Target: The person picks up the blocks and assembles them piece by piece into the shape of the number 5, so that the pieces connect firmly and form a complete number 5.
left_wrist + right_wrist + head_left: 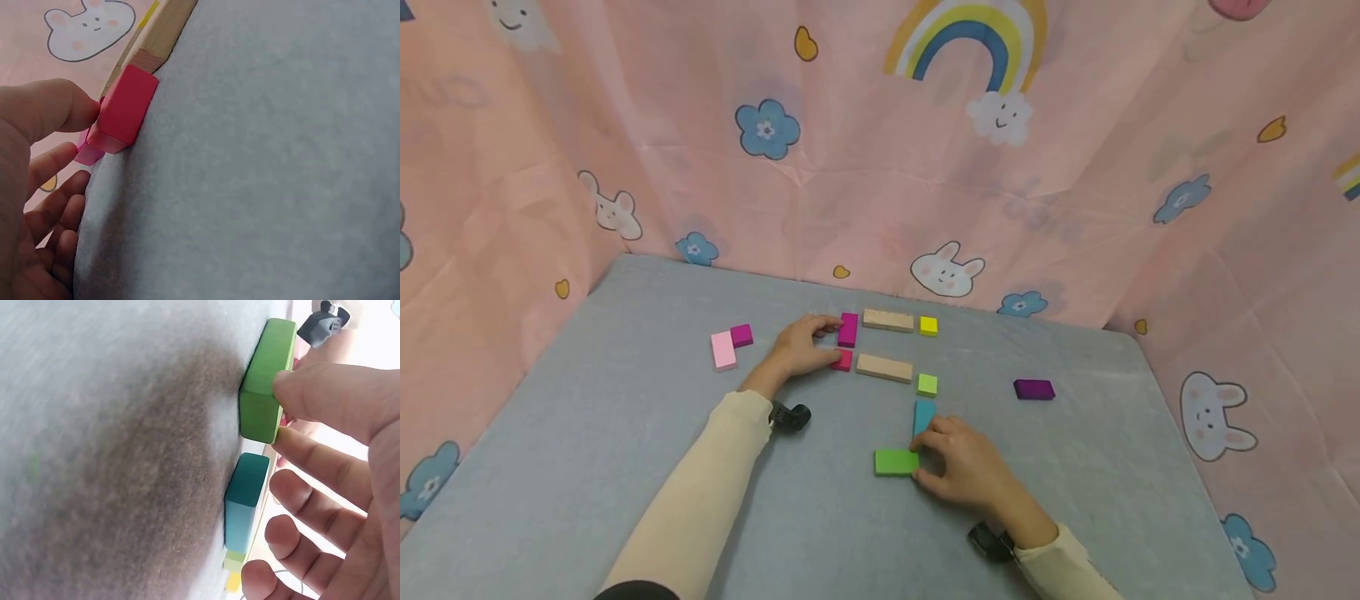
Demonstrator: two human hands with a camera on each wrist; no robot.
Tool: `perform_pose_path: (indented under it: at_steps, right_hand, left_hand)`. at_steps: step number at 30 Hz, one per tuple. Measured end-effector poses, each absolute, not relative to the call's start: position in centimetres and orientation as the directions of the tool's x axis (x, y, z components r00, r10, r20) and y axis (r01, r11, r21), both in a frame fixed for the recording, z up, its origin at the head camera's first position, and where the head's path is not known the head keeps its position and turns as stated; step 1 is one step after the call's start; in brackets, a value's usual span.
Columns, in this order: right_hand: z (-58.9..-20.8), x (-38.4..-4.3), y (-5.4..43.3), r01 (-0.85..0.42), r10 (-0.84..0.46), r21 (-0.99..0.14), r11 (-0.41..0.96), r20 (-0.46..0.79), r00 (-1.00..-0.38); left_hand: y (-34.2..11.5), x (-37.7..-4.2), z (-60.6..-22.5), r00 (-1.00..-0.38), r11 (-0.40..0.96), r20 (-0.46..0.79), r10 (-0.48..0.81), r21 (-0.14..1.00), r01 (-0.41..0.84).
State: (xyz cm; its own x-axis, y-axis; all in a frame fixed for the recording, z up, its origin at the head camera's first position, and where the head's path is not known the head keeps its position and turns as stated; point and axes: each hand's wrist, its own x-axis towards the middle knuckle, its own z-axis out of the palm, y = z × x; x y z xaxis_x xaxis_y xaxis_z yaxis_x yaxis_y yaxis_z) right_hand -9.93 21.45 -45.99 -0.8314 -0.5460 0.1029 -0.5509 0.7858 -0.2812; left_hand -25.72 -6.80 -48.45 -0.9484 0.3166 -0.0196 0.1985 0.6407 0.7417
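On the left side of the block layout, my left hand (797,346) touches two blocks. Its thumb rests against a red block (128,106), and the index finger reaches the magenta block (847,330) behind it. The other fingers of that hand are loosely bent and hold nothing. Lower down, my right hand (962,467) pinches the right end of a green block (895,462) between thumb and index finger. A blue block (244,503) stands just beyond that end, partly covered by the hand in the head view.
Two plain wooden blocks (887,321) lie right of the magenta and red ones. A yellow cube (928,326) and a lime cube (927,384) sit beside them. Apart lie a purple block (1034,389), a pink block (724,351) and a magenta cube (741,335). A patterned curtain borders the grey table.
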Motion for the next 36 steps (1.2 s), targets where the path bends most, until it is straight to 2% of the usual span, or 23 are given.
perform_pose_path:
  at_steps: [6, 12, 19, 30, 36]
  right_hand:
    - [-45.8, -9.9, 21.5, -0.545, -0.542, -0.275, 0.792, 0.093, -0.835]
    - [-45.8, -9.7, 21.4, -0.536, -0.537, -0.291, 0.792, 0.085, -0.840]
    - [-45.8, -9.6, 21.4, -0.538, -0.533, -0.285, 0.793, 0.101, -0.840]
    - [-46.1, -9.4, 21.7, -0.520, -0.517, -0.285, 0.805, 0.092, -0.851]
    - [-46.0, -9.4, 21.7, -0.513, -0.513, -0.295, 0.806, 0.082, -0.854]
  left_hand:
    - [-6.8, -25.7, -48.0, -0.947, 0.632, -0.007, 0.320, 0.746, 0.208]
    - [-7.3, -25.0, -46.9, -0.956, 0.620, 0.073, 0.283, 0.747, 0.240]
    - [-9.0, -23.5, -44.5, -0.960, 0.712, 0.158, 0.231, 0.645, 0.277]
    - [-14.2, -20.9, -43.9, -0.960, 0.804, 0.252, 0.120, 0.543, 0.243]
    - [-16.9, -19.8, -44.5, -0.976, 0.818, 0.211, 0.048, 0.553, 0.160]
